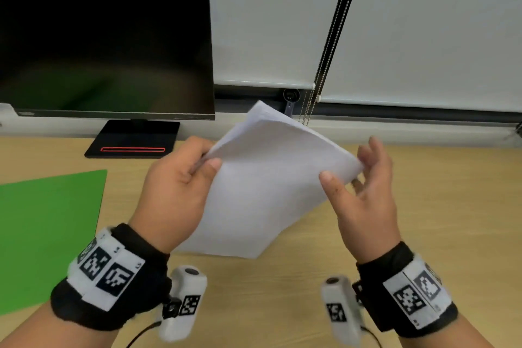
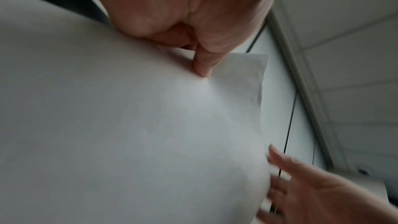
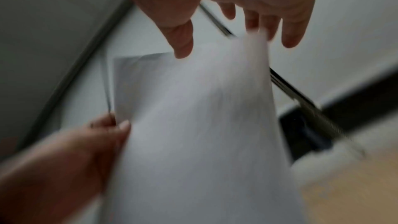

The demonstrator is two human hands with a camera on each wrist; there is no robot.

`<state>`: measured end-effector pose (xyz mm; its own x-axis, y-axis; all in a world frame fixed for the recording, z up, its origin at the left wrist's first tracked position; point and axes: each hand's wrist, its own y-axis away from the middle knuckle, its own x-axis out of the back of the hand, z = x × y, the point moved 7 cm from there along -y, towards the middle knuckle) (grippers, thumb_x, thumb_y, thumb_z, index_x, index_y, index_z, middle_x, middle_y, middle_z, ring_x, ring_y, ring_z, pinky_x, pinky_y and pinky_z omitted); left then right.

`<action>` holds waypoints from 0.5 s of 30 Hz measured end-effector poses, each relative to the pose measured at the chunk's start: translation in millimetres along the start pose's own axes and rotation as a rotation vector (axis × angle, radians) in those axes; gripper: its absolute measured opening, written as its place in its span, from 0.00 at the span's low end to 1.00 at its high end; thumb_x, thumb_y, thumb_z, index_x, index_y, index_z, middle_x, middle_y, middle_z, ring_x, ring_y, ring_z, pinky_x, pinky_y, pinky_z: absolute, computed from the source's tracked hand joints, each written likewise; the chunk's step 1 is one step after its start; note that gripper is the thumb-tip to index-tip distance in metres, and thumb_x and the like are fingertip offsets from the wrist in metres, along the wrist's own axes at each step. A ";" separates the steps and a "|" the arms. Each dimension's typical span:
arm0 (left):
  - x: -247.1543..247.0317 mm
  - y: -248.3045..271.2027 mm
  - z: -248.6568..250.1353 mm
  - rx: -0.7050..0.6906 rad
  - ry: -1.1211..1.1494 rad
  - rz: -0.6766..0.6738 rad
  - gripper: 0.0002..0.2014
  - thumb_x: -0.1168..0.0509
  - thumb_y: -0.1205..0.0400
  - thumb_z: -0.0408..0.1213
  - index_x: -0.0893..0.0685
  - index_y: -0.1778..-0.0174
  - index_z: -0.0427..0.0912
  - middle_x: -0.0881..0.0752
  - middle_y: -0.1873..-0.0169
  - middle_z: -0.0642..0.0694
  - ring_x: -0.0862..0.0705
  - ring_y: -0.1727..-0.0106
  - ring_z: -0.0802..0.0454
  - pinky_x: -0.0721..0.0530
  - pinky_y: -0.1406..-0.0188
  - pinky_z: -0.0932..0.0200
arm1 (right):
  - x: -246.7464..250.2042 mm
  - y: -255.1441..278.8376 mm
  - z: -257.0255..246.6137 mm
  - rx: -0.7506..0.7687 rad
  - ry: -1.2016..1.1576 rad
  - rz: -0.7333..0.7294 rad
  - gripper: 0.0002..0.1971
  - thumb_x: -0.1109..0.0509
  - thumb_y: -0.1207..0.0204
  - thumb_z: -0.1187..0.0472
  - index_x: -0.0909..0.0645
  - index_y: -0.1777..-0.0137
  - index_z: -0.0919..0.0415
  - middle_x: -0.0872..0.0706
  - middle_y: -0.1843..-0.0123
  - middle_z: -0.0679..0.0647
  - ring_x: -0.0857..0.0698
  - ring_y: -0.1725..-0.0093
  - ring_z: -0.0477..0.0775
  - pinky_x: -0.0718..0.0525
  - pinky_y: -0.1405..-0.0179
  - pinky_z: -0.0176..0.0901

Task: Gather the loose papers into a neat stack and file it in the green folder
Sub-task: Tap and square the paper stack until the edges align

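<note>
papers (image 1: pixel 265 178) upright on counter (image 1: pixel 423 206), tilted, long axis near-to-far | left hand (image 1: pixel 175 192) pinches left edge | right hand (image 1: pixel 364 192) fingers loose at right edge | green folder (image 1: pixel 42 234) flat, far left; left hand nearer

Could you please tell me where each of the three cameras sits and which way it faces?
Head: worn on the head, facing forward and down at the light wooden desk, black monitor, green folder; both hands and wristbands show.
Left wrist: looks along the left hand pinching the white paper stack.
Right wrist: looks along the right hand, its fingers loosely extended at the stack's edge.
Shared: both wrist views show the stack and the opposite hand.
</note>
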<state>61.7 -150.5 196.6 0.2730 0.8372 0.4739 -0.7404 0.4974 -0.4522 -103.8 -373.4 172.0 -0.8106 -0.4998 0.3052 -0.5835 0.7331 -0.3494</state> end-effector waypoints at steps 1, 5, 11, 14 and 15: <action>-1.1 2.4 -5.3 0.051 0.134 0.002 0.06 0.37 0.15 0.40 0.15 0.51 0.53 0.10 0.59 0.48 0.12 0.59 0.53 0.14 0.62 0.54 | -7.6 1.6 8.3 -0.107 -0.167 -0.023 0.55 0.23 0.34 0.41 0.49 0.11 0.51 0.35 0.15 0.48 0.30 0.18 0.45 0.29 0.18 0.53; -10.6 12.8 -24.5 0.158 0.470 0.022 0.08 0.34 0.18 0.40 0.14 0.54 0.60 0.08 0.53 0.44 0.09 0.54 0.46 0.10 0.54 0.41 | -23.1 -2.0 13.0 -0.259 -0.567 0.015 0.43 0.22 0.26 0.59 0.41 0.14 0.52 0.20 0.23 0.52 0.16 0.29 0.47 0.15 0.32 0.51; -12.1 21.0 -43.2 0.207 0.675 0.101 0.06 0.36 0.17 0.36 0.17 0.48 0.51 0.08 0.49 0.49 0.09 0.49 0.51 0.11 0.52 0.53 | -24.7 -2.7 -12.2 -0.164 -0.625 -0.010 0.11 0.39 0.14 0.72 0.21 0.38 0.59 0.07 0.48 0.47 0.08 0.50 0.46 0.11 0.56 0.37; -16.3 26.9 -56.2 0.226 0.650 0.102 0.08 0.36 0.14 0.37 0.18 0.43 0.53 0.10 0.42 0.48 0.12 0.42 0.49 0.13 0.44 0.46 | -28.0 1.8 -22.9 -0.079 -0.574 -0.034 0.12 0.40 0.13 0.71 0.20 0.43 0.55 0.07 0.51 0.44 0.09 0.51 0.45 0.11 0.55 0.39; -19.0 30.8 -62.6 0.249 0.628 0.101 0.09 0.37 0.15 0.39 0.19 0.42 0.54 0.11 0.41 0.49 0.12 0.42 0.48 0.13 0.42 0.42 | -31.5 4.0 -21.4 -0.086 -0.558 -0.045 0.12 0.40 0.13 0.71 0.21 0.43 0.55 0.08 0.51 0.44 0.09 0.51 0.44 0.11 0.55 0.39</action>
<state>72.1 -136.8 126.3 0.4447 0.8871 -0.1238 -0.8794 0.4061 -0.2484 -79.6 -344.9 179.9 -0.7021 -0.6820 -0.2047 -0.6307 0.7290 -0.2659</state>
